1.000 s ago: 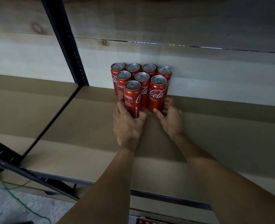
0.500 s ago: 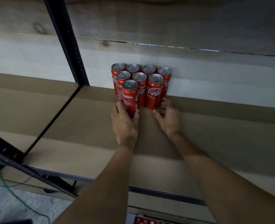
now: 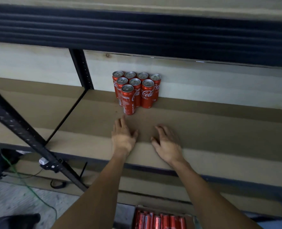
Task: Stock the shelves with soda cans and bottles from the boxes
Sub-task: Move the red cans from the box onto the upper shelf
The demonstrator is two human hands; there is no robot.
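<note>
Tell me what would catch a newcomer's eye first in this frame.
The tight cluster of eight red cola cans stands upright at the back of the brown shelf, against the pale wooden wall. In front of it, the left hand and right hand are open, holding nothing. At the bottom edge, an open box shows more red cans.

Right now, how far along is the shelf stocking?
Done: eight red cans stand clustered at the back of the shelf. In hand: nothing; the left hand and right hand are open over the shelf, clear of the cluster. Left: the box below holds unshelved cans to bring up.
</note>
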